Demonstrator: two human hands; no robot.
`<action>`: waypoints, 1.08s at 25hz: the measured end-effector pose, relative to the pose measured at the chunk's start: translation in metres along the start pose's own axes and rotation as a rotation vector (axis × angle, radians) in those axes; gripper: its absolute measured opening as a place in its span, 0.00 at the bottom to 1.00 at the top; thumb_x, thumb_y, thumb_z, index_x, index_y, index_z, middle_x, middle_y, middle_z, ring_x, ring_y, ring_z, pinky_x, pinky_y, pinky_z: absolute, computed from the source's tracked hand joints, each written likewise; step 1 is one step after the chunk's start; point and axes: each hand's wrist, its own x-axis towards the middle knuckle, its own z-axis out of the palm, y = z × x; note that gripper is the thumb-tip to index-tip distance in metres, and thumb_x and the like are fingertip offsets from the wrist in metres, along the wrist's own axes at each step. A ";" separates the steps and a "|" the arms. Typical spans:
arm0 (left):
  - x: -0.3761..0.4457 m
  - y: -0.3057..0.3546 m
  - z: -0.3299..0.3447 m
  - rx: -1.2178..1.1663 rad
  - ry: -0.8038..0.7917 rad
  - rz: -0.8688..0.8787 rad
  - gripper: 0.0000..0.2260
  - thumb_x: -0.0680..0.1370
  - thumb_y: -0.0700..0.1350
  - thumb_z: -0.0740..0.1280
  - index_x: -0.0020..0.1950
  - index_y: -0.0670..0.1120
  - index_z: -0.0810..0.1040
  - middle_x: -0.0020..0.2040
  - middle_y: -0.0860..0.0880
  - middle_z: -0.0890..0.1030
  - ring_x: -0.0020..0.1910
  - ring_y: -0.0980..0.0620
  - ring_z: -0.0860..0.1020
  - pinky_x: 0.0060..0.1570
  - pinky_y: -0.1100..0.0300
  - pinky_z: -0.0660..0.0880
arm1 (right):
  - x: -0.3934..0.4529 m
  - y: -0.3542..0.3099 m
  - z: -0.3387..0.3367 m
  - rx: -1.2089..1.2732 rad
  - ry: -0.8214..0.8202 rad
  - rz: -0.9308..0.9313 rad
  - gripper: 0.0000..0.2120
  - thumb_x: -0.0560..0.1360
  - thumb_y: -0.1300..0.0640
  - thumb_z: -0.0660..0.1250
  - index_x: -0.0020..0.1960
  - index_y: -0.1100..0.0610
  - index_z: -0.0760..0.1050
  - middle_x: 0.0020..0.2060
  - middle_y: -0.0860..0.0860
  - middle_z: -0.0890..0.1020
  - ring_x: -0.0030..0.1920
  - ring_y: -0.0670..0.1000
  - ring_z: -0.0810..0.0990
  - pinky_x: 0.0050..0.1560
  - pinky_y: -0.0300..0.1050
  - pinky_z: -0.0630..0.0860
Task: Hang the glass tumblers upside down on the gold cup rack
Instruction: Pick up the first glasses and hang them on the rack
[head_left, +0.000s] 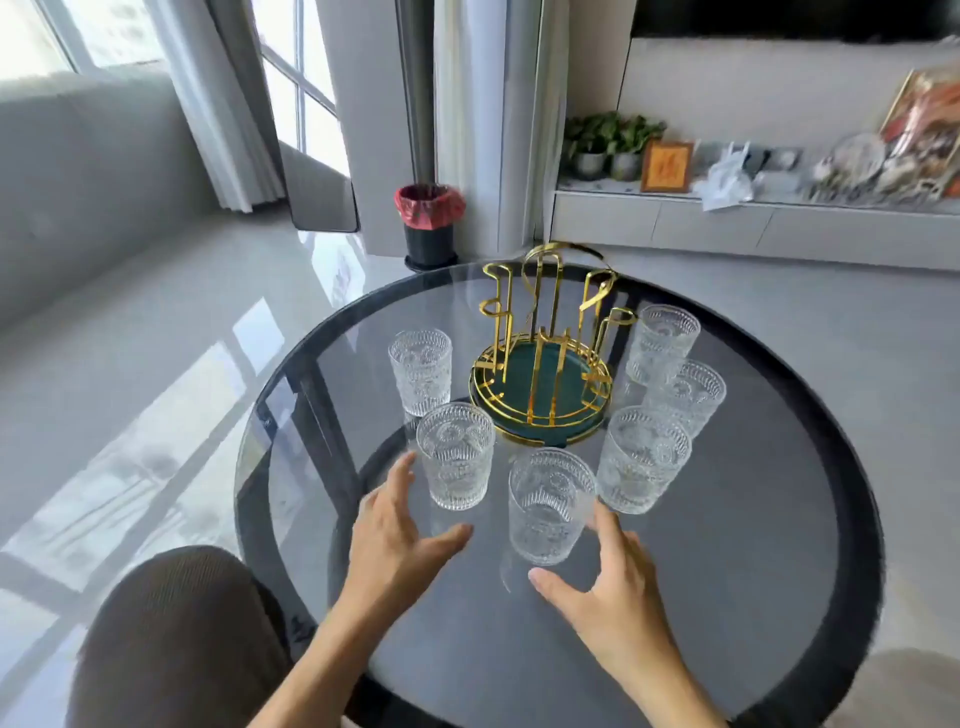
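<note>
The gold cup rack (550, 338) with a green round base stands at the far middle of the round glass table (753, 519); no glass hangs on its pegs. Several embossed glass tumblers stand upright around it. One tumbler (456, 456) is at front left, another (550, 506) at front centre. My left hand (397, 540) is open just left of and below the front-left tumbler, fingers spread, not touching it. My right hand (602, 582) is open around the near side of the front-centre tumbler, thumb below it, fingers at its right.
A tumbler (421, 370) stands left of the rack, and three more (644, 460) (685, 397) (662, 343) on its right. My knee (176, 639) is at the table's near left edge. A bin (430, 223) stands on the floor beyond the table.
</note>
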 end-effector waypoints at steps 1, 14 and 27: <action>0.002 0.002 0.002 -0.154 0.017 -0.001 0.43 0.67 0.55 0.78 0.77 0.52 0.62 0.72 0.48 0.74 0.72 0.48 0.70 0.68 0.51 0.68 | 0.001 -0.003 0.001 0.130 0.046 0.017 0.39 0.63 0.45 0.76 0.71 0.46 0.66 0.64 0.43 0.77 0.66 0.51 0.72 0.66 0.49 0.68; 0.023 0.009 -0.005 -0.667 0.122 0.060 0.29 0.58 0.54 0.83 0.56 0.56 0.76 0.52 0.52 0.84 0.52 0.54 0.83 0.48 0.60 0.79 | 0.010 -0.023 0.014 0.276 0.083 0.090 0.42 0.55 0.43 0.79 0.58 0.24 0.58 0.54 0.33 0.79 0.53 0.38 0.79 0.46 0.28 0.69; 0.091 0.108 -0.083 -0.581 0.588 0.383 0.23 0.66 0.54 0.81 0.51 0.63 0.71 0.50 0.58 0.80 0.50 0.55 0.80 0.52 0.61 0.76 | 0.012 -0.023 0.016 0.239 0.149 0.060 0.43 0.51 0.38 0.76 0.59 0.20 0.56 0.51 0.32 0.78 0.48 0.30 0.77 0.44 0.19 0.67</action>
